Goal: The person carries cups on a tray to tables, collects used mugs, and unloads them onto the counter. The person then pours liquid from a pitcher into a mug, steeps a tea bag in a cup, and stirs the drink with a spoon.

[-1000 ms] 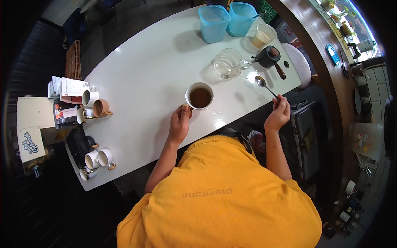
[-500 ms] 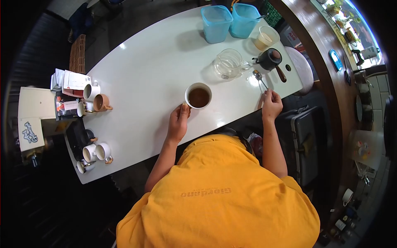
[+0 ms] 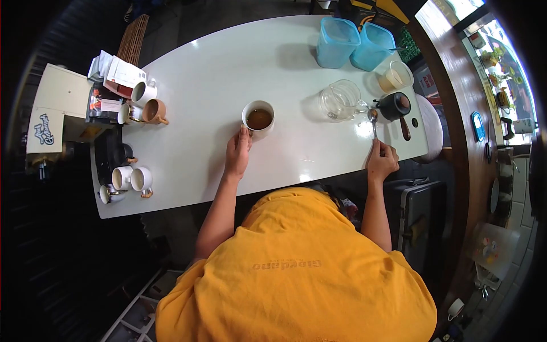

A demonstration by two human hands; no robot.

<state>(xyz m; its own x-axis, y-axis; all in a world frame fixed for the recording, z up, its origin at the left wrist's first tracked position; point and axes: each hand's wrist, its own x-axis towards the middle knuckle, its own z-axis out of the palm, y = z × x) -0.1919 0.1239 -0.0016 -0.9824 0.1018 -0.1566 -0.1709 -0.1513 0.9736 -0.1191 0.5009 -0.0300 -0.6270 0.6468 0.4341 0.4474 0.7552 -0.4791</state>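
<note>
My left hand (image 3: pixel 238 151) is closed on the handle side of a white mug (image 3: pixel 269 113), which stands upright on the white table with brown liquid inside. On the right, the fingers of my right hand (image 3: pixel 382 161) pinch the handle end of a metal spoon (image 3: pixel 374 117). The spoon's bowl points away from me, beside a small dark pot (image 3: pixel 393 106) with a wooden handle. Just left of the spoon is a clear glass carafe (image 3: pixel 341 101). Whether the spoon touches the tabletop I cannot tell.
Two blue translucent containers (image 3: pixel 337 48) stand at the far right, near a clear cup (image 3: pixel 396 77) with pale contents. Several mugs, one of them a brown mug (image 3: pixel 154 111), line the left end of the white table (image 3: pixel 194 142). A dark case (image 3: pixel 424 214) stands below the right edge.
The view has shifted and turned. My left hand has moved the mug leftward, farther from the glass carafe. My right hand still pinches the spoon near the dark pot.
</note>
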